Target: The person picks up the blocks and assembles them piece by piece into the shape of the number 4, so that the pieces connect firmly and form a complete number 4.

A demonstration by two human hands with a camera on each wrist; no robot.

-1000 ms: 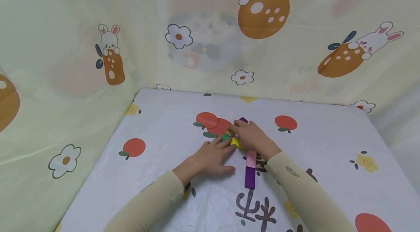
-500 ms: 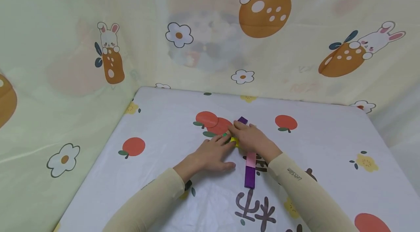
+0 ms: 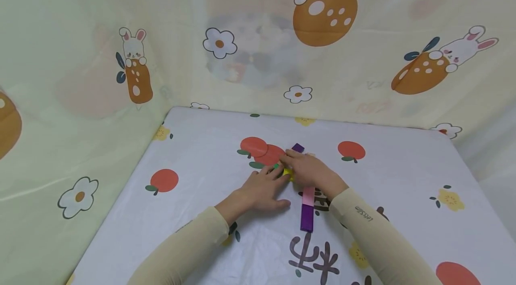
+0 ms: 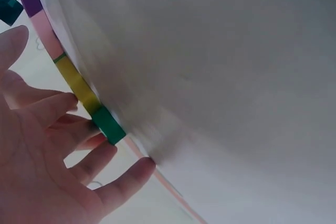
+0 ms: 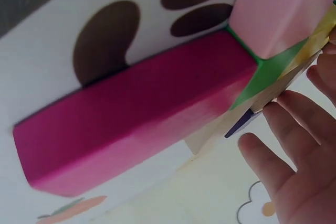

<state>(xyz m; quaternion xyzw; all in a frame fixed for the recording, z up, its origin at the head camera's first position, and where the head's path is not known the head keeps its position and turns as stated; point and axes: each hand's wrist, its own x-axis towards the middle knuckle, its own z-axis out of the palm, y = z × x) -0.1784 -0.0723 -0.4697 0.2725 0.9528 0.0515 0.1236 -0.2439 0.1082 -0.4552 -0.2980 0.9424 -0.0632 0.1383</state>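
Note:
A row of coloured blocks lies under and between my hands. In the head view, my left hand [image 3: 262, 191] spreads its fingers flat, their tips at the green block [image 3: 276, 166] and yellow block [image 3: 288, 174]. My right hand [image 3: 310, 170] lies over the row from the other side, palm down, hiding its middle. In the right wrist view its extended fingers [image 5: 270, 169] lie along the blocks' side. A far purple block [image 3: 298, 148] shows past its fingertips; a pink block [image 3: 308, 196] and a near purple block [image 3: 307, 218] line up below it.
In the right wrist view, a magenta block [image 5: 136, 114] meets a pink block corner. A dark green piece [image 4: 9, 10] shows at the left wrist view's edge. The white tablecloth [image 3: 201, 155] carries printed apples and flowers; a patterned curtain [image 3: 250, 79] stands behind the table.
My left fingers have shifted slightly forward, covering more of the green and yellow blocks. More of the far purple block shows past my right hand, which has barely moved.

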